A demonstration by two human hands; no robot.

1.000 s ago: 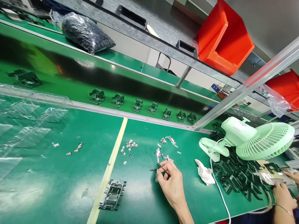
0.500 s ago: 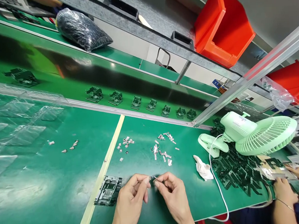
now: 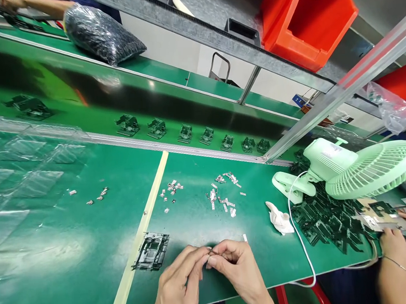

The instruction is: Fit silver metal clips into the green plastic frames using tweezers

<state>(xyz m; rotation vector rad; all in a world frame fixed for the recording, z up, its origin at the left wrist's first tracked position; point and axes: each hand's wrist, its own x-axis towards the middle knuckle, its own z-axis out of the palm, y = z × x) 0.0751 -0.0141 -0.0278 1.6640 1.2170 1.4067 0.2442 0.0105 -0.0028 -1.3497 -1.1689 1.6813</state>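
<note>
My left hand (image 3: 180, 280) and my right hand (image 3: 239, 270) meet near the bench's front edge, fingertips pinched together. Between them is a small dark metal part (image 3: 213, 252), mostly covered by the fingers, so its exact kind is unclear. To the left of my left hand, a flat dark frame-like assembly (image 3: 152, 251) lies across the edge of a yellow tape strip (image 3: 123, 292). Beyond my hands lie scattered small silver plates (image 3: 212, 197) and a pile of smaller metal pieces (image 3: 173, 186). One silver strip (image 3: 245, 238) shows just behind my right hand.
A pale green clip fan (image 3: 370, 168) stands right, its white cable (image 3: 301, 237) running over the bench edge. Near it are a crumpled white cloth (image 3: 279, 218) and heaped dark frames (image 3: 336, 222). A co-worker's hands (image 3: 397, 248) work far right. Clear plastic trays (image 3: 23, 175) lie left.
My two hands have come closer together, fingertips now touching around the small part. They sit slightly lower and nearer the bench edge. The camera view has shifted a little.
</note>
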